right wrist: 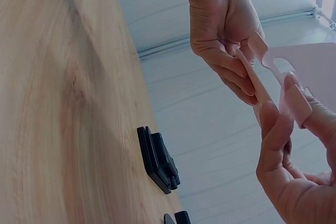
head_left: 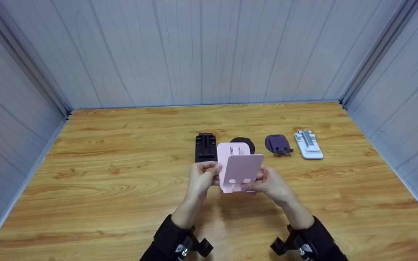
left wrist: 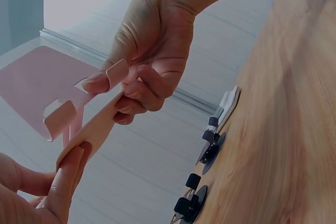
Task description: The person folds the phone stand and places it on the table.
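A pink folding phone stand (head_left: 245, 168) is held up above the table between both hands, with its plate tilted away from its base. My left hand (head_left: 203, 177) pinches the base's left edge between thumb and fingers. On the other side, my right hand (head_left: 270, 183) grips the lower right part, its thumb by the front hooks. The left wrist view shows the plate (left wrist: 47, 87) and two curled hooks (left wrist: 59, 119), with the right thumb beside one of them. In the right wrist view the left fingers (right wrist: 231, 72) hold the base's edge.
Behind the pink stand lie a black folded phone stand (head_left: 205, 146) and a black round-based stand (head_left: 244, 142), partly hidden. Further right are a dark purple round-based stand (head_left: 278, 144) and a white folded stand (head_left: 308, 145). Pale panels (head_left: 201, 54) wall the wooden table (head_left: 122, 181).
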`<action>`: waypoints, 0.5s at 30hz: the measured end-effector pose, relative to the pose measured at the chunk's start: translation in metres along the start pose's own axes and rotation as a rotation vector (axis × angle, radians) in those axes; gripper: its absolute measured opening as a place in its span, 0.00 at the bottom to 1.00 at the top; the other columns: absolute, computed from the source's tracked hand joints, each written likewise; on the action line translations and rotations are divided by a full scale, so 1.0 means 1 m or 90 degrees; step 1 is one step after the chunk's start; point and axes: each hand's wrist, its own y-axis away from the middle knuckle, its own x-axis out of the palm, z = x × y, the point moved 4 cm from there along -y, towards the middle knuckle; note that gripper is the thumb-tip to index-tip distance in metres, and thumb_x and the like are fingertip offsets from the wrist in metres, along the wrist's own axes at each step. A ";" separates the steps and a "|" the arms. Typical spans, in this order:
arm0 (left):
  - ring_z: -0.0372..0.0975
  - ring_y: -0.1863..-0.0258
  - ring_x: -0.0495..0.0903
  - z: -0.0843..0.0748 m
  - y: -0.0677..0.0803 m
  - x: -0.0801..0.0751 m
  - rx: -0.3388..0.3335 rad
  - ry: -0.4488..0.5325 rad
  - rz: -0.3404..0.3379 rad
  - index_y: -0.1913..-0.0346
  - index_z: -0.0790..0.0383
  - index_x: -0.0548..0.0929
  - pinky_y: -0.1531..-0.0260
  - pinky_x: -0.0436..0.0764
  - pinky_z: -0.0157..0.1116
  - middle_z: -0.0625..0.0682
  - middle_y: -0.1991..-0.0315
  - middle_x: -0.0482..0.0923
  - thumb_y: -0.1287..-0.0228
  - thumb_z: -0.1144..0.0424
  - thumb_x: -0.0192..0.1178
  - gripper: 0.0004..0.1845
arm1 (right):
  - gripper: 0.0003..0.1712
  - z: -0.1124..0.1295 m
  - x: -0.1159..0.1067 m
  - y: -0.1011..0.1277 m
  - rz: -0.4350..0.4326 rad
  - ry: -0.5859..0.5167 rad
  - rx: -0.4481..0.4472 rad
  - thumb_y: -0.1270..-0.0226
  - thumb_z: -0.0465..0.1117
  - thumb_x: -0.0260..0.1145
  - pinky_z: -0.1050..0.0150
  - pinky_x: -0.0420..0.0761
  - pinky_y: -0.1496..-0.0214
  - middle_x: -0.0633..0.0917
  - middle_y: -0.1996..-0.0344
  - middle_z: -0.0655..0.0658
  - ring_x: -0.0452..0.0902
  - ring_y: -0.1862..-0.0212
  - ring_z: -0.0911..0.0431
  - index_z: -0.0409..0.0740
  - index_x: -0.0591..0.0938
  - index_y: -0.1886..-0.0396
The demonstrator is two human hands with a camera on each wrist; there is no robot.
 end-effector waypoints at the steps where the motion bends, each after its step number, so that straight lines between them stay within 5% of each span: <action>1: 0.28 0.81 0.79 0.000 0.000 0.000 0.000 0.000 0.001 0.50 0.92 0.80 0.80 0.83 0.23 0.43 0.79 0.81 0.23 0.79 0.55 0.12 | 0.29 0.000 0.000 0.000 0.001 -0.003 -0.003 0.40 0.19 0.72 0.70 0.89 0.63 0.94 0.63 0.51 0.89 0.66 0.64 0.25 0.76 0.38; 15: 0.29 0.80 0.81 0.001 -0.002 0.001 -0.010 0.010 0.032 0.52 0.87 0.81 0.77 0.83 0.22 0.43 0.78 0.81 0.20 0.75 0.54 0.12 | 0.32 -0.003 0.000 -0.001 -0.015 -0.004 -0.018 0.41 0.19 0.71 0.70 0.88 0.63 0.94 0.64 0.51 0.89 0.66 0.63 0.24 0.73 0.36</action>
